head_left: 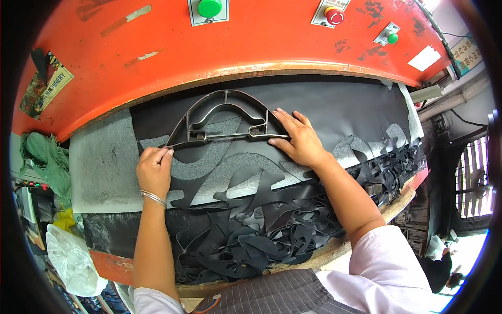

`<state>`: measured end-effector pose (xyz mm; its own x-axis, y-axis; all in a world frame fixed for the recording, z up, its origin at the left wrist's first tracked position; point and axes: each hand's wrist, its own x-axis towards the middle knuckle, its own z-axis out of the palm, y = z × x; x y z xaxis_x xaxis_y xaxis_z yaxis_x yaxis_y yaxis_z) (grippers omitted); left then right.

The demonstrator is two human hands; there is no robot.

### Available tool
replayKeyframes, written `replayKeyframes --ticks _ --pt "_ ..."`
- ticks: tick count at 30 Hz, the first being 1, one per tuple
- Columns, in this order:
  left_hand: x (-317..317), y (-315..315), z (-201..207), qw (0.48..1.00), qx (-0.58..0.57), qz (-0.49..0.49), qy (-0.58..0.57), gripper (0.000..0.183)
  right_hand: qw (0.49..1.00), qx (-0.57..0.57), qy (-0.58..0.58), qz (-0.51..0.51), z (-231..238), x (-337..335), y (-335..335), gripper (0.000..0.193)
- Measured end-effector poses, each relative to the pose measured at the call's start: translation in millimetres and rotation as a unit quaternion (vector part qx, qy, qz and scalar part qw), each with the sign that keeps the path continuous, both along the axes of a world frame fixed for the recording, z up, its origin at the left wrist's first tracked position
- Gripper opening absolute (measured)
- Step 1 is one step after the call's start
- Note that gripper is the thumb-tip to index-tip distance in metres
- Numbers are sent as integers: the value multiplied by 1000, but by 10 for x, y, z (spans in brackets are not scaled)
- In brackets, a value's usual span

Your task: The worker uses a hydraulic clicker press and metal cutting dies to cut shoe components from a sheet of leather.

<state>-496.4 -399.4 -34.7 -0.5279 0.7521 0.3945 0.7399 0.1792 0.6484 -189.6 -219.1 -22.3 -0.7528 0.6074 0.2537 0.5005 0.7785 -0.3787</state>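
Head view: curved metal frame (226,136) over the black sheet (334,110), around midway along the worktop (112,231) and toward its far edge; hard to tell whether fully flat. Pinched at its left corner by the almost closed left hand (154,166), clasped at its right corner by the partly spread right hand (303,140). Best, probably, to shift onto uncut black, off the grey patch (222,126) inside the outline, then lower both ends evenly, fingertips clear of the bottom rim.

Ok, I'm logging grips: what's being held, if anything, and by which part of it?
The metal die: the left hand pinches its left corner, the right hand grips its right corner.
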Motion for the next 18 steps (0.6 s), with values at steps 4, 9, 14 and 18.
replayKeyframes --ticks 4,9,14,18 --pt "0 -1 -20 1000 20 -13 13 13 1000 11 -11 -10 -9 2 11 65" --pt "3 -38 21 1000 4 -12 21 12 1000 4 -12 0 -22 -6 -8 65" --pt "-3 -51 13 999 9 -18 31 11 1000 9 -9 -3 2 -3 -38 63" --pt "9 -74 14 999 9 -10 36 12 1000 14 -3 1 12 14 -56 62"
